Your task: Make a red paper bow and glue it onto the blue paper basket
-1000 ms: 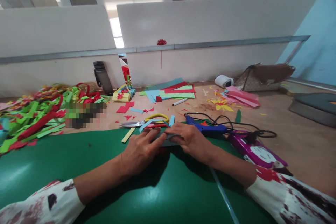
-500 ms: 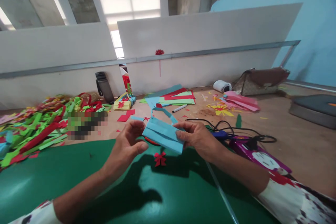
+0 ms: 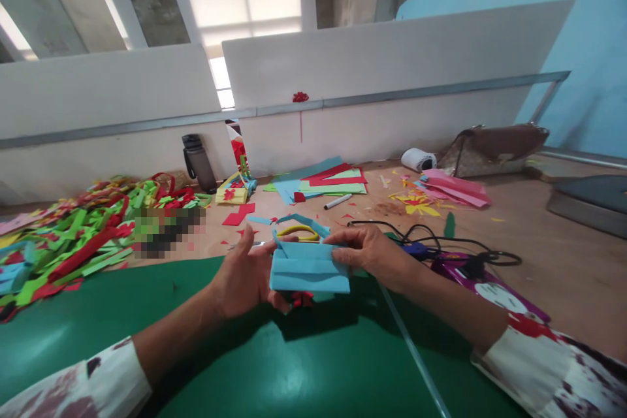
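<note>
The light-blue paper bag (image 3: 311, 274) is held in the air above the green mat (image 3: 294, 366), near its far edge. The right hand (image 3: 375, 258) pinches this bag at its upper right corner, with the thumb on the front side. The left hand (image 3: 245, 277) is spread open at the left edge of the bag, with some fingers partly hidden behind it; it does not grip, and whether it touches the paper I cannot tell. A narrow loop (image 3: 296, 217) of the same blue colour rises from the top of the bag. The front shows level folds; the inside is not visible, so I cannot say what it contains.

On the mat, partly covered by the bag, there is a red bow (image 3: 302, 300). At the far edge of the mat lie scissors with yellow handle (image 3: 298, 230), partly hidden.

Beyond the mat, toward the left, stands a small yellow paper bag (image 3: 239, 197), decorated with red at the front; its inside cannot be seen. Behind it and more left is a dark bottle (image 3: 200, 166) with its lid on, the content not visible through the wall. Far beyond the mat at the right, a handbag (image 3: 504, 144) has its brown flap down. Right beside the mat is a purple power strip (image 3: 494, 290), with a black plug (image 3: 471, 268) in it.
</note>
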A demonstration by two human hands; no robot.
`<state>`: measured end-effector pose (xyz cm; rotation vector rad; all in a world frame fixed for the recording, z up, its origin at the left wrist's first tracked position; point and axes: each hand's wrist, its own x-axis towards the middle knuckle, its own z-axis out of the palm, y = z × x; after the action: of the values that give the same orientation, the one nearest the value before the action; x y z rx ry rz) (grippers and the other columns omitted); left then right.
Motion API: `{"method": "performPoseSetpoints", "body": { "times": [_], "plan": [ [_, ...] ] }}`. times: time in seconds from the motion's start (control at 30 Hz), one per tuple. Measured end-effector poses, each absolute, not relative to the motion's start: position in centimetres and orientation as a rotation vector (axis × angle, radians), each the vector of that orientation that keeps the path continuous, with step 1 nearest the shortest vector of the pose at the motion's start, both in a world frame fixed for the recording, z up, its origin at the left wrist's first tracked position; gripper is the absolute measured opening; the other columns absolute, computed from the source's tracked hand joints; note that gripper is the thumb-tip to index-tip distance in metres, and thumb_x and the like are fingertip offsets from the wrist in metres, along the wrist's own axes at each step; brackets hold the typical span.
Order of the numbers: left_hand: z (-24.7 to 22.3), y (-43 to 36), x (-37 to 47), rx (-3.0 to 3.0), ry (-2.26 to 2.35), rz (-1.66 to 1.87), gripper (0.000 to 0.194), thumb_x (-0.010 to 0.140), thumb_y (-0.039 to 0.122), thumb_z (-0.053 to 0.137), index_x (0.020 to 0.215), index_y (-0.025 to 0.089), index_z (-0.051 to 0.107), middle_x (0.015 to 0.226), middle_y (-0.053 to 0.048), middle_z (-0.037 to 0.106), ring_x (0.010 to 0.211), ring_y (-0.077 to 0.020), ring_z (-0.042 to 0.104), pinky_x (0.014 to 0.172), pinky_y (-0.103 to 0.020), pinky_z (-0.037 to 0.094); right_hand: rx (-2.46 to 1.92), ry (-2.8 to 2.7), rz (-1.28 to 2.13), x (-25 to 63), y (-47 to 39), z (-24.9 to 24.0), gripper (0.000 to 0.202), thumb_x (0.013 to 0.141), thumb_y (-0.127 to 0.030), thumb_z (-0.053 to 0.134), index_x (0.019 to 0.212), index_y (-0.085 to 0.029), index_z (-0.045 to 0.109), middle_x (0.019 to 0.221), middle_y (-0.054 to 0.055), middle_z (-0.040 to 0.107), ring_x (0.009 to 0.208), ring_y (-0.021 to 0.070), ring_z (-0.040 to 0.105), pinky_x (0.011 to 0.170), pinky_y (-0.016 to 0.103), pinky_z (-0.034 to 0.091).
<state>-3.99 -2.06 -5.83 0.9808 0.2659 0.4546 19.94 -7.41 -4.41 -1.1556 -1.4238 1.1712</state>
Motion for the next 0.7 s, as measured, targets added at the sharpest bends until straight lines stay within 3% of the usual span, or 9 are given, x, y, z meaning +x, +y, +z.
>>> {"method": "performPoseSetpoints", "body": {
  "times": [0.07, 0.13, 0.3, 0.5, 0.7],
  "plan": [
    [-6.2, -2.0, -3.5, 0.85, 0.211, 0.307, 0.065, 0.086, 0.067, 0.036, 0.124, 0.016, 0.049, 0.115, -0.019, 0.062, 0.09, -0.0323, 0.067, 0.056, -0.039, 0.057, -1.153, -1.515, 1.12, 20.1, -7.3, -4.1, 0.023, 0.063, -0.029, 0.075, 0.081, -0.015, 0.075, 0.064, 0.0, 0.066, 0.054, 0.0107, 0.056, 0.051, 0.023, 0.047],
    [-6.5, -2.0, -3.0, 0.789, 0.195, 0.187, 0.061, 0.089, 0.061, 0.034, 0.127, 0.015, 0.047, 0.113, -0.02, 0.064, 0.093, -0.0344, 0.066, 0.052, -0.035, 0.056, -1.131, -1.606, 1.056, 20.0, -7.3, -3.8, 0.017, 0.065, -0.025, 0.073, 0.08, -0.016, 0.076, 0.069, 0.001, 0.068, 0.06, 0.0118, 0.059, 0.056, 0.024, 0.048],
    [-7.0, -2.1, -2.0, 0.776, 0.174, -0.004, 0.066, 0.083, 0.062, 0.046, 0.126, 0.012, 0.049, 0.111, -0.022, 0.064, 0.09, -0.0346, 0.067, 0.046, -0.028, 0.052, -1.015, -1.84, 0.897, 19.1, -7.7, -3.4, 0.014, 0.071, -0.016, 0.067, 0.08, -0.018, 0.077, 0.073, 0.0, 0.071, 0.068, 0.0127, 0.062, 0.065, 0.025, 0.048],
    [-7.0, -2.4, -1.8, 0.848, 0.188, -0.059, 0.066, 0.073, 0.059, 0.062, 0.12, 0.013, 0.056, 0.108, -0.016, 0.064, 0.09, -0.025, 0.066, 0.056, -0.028, 0.054, -0.919, -2.002, 0.663, 18.0, -8.1, -3.9, 0.023, 0.08, -0.011, 0.057, 0.091, -0.021, 0.075, 0.083, 0.002, 0.072, 0.083, 0.0154, 0.064, 0.076, 0.029, 0.05],
    [-7.4, -2.3, -1.6, 0.853, 0.212, 0.009, 0.057, 0.072, 0.05, 0.066, 0.116, 0.013, 0.06, 0.105, -0.012, 0.064, 0.083, -0.0208, 0.064, 0.065, -0.032, 0.055, -0.976, -1.948, 0.389, 17.8, -8.2, -4.3, 0.026, 0.085, -0.018, 0.058, 0.109, -0.023, 0.068, 0.114, 0.006, 0.068, 0.111, 0.0205, 0.058, 0.097, 0.039, 0.045]
  ]
}}
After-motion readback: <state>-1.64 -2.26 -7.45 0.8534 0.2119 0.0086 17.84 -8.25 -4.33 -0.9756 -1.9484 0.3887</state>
